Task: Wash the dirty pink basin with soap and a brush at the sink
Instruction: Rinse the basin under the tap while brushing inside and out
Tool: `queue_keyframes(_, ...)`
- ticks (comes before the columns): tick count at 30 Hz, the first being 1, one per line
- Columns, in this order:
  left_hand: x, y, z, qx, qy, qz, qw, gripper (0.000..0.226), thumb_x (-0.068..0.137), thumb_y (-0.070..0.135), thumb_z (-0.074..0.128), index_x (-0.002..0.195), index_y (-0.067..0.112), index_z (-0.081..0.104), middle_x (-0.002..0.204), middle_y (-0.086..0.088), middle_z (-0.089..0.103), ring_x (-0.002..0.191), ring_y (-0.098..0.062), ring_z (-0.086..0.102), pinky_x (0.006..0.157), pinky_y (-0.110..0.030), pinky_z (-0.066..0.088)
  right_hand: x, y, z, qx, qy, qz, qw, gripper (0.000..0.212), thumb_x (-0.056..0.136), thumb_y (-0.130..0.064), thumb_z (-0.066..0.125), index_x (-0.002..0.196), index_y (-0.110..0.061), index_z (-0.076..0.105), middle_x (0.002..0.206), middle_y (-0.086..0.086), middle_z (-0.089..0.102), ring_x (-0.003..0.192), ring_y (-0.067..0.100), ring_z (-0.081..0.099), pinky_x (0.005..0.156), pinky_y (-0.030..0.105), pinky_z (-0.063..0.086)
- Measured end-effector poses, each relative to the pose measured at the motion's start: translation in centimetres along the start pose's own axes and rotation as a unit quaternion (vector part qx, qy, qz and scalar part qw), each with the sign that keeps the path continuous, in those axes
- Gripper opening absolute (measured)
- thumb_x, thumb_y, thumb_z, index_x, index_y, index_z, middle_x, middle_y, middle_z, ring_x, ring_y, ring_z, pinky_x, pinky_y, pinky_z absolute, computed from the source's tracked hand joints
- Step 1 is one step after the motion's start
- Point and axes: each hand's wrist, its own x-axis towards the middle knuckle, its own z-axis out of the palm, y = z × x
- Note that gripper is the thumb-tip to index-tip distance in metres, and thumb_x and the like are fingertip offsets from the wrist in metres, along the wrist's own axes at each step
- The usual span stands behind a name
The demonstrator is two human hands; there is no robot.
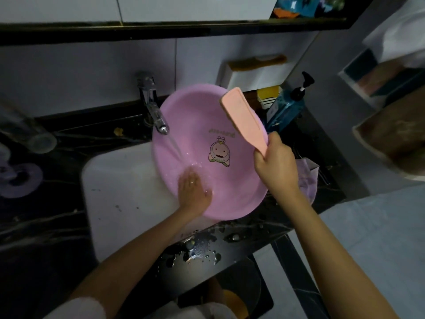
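Basin (195, 116) tilted across the sink (119, 180), tap (154, 109) running into it.
My left hand (194, 192) lies flat, fingers straight, on its wet inner wall; my right hand (276, 164) clenches the brush (241, 113) handle. I judge it light, stiff, slick: grip the rim. Bristles face away; dim light hides any dirt.

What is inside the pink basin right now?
Tap water runs into the pink basin, where the left hand lies flat near a printed cartoon figure. The right hand holds the brush over it. The surface under both is hidden.
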Motion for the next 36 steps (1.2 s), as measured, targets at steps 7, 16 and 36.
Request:
queue_keyframes(7,3.8,-4.0,-3.8,0.143,0.138,-0.008,0.98,0.088,0.088,0.036,0.047,0.147,-0.002,-0.007,0.152,-0.025,0.022,0.14,-0.035,0.025,0.117,-0.042,0.0,-0.1,0.0,0.3,-0.042,0.015,0.005,0.999,0.022,0.091,-0.019,0.053,0.107,-0.005,0.048,0.09,0.012,0.063,0.072,0.028,0.063,0.058,0.042,0.055)
queue_keyframes(16,-1.0,4.7,-0.5,-0.096,-0.142,0.013,0.985,0.065,0.1,0.037,0.021,0.148,0.003,-0.007,0.156,-0.017,-0.013,0.145,-0.029,-0.01,0.117,-0.041,-0.004,0.2,0.3,0.7,-0.044,0.02,0.011,0.999,0.023,0.091,-0.021,0.054,0.108,-0.006,0.048,0.092,0.011,0.064,0.073,0.026,0.065,0.058,0.042,0.057)
queue_keyframes(36,-1.1,-9.8,-9.5,-0.432,0.071,-0.187,0.88,0.049,0.072,0.011,0.071,0.114,-0.01,0.056,0.109,-0.022,0.062,0.1,-0.033,0.06,0.074,-0.03,0.042,2.4,4.6,0.9,0.108,-0.123,0.144,0.976,0.034,0.097,-0.024,0.046,0.115,0.004,0.054,0.112,0.021,0.06,0.094,0.032,0.058,0.069,0.03,0.04)
